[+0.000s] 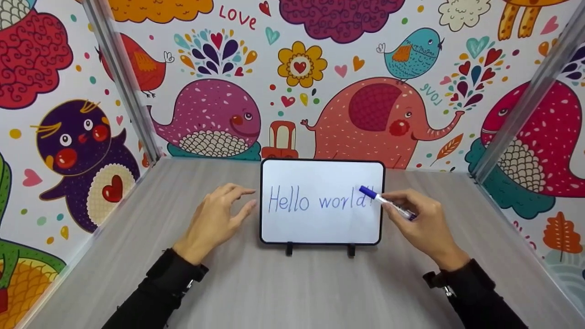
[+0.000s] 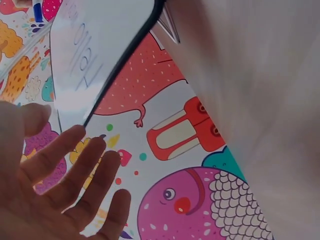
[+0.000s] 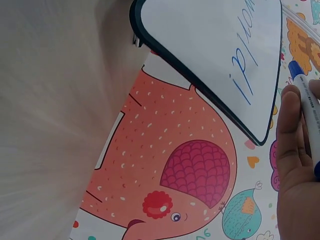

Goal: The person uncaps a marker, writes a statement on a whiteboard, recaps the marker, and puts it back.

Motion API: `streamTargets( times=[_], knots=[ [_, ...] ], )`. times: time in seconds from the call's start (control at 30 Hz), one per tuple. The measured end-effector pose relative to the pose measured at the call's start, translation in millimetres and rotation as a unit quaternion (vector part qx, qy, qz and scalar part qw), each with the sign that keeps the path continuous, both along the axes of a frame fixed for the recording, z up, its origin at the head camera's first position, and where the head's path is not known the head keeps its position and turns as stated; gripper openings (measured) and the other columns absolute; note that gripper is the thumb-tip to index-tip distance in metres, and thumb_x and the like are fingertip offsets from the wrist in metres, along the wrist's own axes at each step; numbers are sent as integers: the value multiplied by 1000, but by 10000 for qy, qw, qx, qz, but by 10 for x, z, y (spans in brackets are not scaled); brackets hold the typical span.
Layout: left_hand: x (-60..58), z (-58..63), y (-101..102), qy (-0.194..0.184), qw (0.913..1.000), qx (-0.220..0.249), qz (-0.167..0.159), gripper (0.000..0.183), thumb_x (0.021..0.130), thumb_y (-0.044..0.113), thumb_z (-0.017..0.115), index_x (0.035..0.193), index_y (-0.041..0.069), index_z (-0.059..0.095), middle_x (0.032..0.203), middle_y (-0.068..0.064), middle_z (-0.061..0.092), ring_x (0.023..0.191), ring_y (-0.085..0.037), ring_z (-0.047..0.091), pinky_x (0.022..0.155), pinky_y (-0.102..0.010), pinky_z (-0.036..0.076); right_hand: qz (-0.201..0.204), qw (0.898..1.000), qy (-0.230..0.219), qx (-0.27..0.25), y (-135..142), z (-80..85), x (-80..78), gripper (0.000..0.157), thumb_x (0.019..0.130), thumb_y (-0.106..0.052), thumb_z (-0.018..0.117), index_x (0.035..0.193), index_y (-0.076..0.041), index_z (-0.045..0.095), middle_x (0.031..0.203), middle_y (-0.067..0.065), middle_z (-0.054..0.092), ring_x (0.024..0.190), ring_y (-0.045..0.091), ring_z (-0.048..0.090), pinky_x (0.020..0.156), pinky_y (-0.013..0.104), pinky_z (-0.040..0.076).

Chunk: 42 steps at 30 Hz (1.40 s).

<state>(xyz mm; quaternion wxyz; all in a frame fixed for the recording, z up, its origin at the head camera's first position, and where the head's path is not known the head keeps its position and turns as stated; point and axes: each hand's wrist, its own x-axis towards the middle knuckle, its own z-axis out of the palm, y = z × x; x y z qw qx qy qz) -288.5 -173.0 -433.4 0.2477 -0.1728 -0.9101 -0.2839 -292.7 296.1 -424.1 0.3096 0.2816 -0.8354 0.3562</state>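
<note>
A small whiteboard (image 1: 315,228) with a black frame stands tilted back on two black feet, "Hello world!" handwritten on it in blue. My right hand (image 1: 422,224), at the board's right edge, pinches a white marker (image 1: 395,208) between thumb and fingers. The marker's blue end points up and left, in front of the last letters. Beside the left edge, my left hand (image 1: 217,219) has its fingers extended and spread, holding nothing. In the left wrist view its fingertips (image 2: 75,132) lie near the board's corner; I cannot tell whether they touch.
Board and hands are over a grey wood-grain table (image 1: 274,292). Behind it rises a wall (image 1: 269,59) printed with cartoon animals, with similar panels at both sides. Metal posts (image 1: 121,77) stand at the corners.
</note>
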Motion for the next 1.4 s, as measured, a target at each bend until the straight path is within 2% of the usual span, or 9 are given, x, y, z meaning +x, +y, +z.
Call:
streamTargets(
  times=[0.17,0.33,0.5,0.6,0.77,0.87,1.07,1.2,1.4],
  knots=[
    [-53,-32,-71,-145,9998,77,105,34,110,30,85,138,11,84,130,-15,82,123,-37,79,107,-59,68,-350,9993,-3,-150,61,16,-26,27,96,6,92,120,-6,87,106,4,89,85,4,79,83,5,60],
    [-104,-64,-130,-153,9997,56,166,39,110,32,84,141,9,83,133,-16,82,124,-39,77,108,-63,65,-531,9979,-6,-372,125,34,-47,23,99,3,90,121,-4,86,107,7,89,86,-2,77,85,4,60],
    [-141,-71,-180,-306,9991,-103,287,43,111,36,82,145,9,80,142,-18,80,138,-44,73,117,-71,58,-906,9944,-87,-533,198,47,-66,21,101,1,89,121,-3,86,105,10,88,81,-5,72,79,3,57],
    [-158,-83,-212,-436,9982,-202,364,46,112,38,81,149,10,79,146,-19,78,141,-45,71,118,-73,56,-1129,9915,-233,-597,239,51,-85,19,103,-2,88,122,-2,85,104,12,88,80,-6,70,75,3,54],
    [-183,-126,-264,-536,9972,-316,423,51,112,39,80,152,8,76,148,-22,76,141,-48,70,120,-75,55,-1496,9853,-666,-492,295,37,-107,20,106,-5,85,125,0,82,108,16,88,83,-12,68,79,0,53],
    [-191,-146,-290,-639,9962,-377,450,53,113,40,79,155,8,74,150,-23,75,143,-49,69,119,-77,55,-1726,9798,-949,-345,320,23,-113,22,107,-7,84,127,0,81,111,18,87,87,-4,72,81,-1,52],
    [-205,-182,-342,-922,9931,-512,514,60,114,46,76,159,7,70,157,-25,71,149,-51,64,121,-81,51,-1917,9688,-1564,-123,376,13,-135,26,110,-12,82,132,1,80,114,22,85,96,32,81,81,0,50],
    [-231,-209,-372,-1078,9908,-611,552,64,114,50,74,162,7,67,162,-26,68,153,-53,62,124,-82,48,-1966,9603,-1980,56,429,2,-164,27,111,-15,81,132,2,79,114,23,85,97,35,81,77,4,53],
    [-245,-239,-402,-1324,9867,-722,609,70,115,55,70,167,8,63,169,-27,61,159,-55,55,130,-84,42,-2054,9384,-2738,473,515,-48,-215,34,112,-22,80,136,2,76,120,27,85,97,35,82,71,25,67]
  ],
)
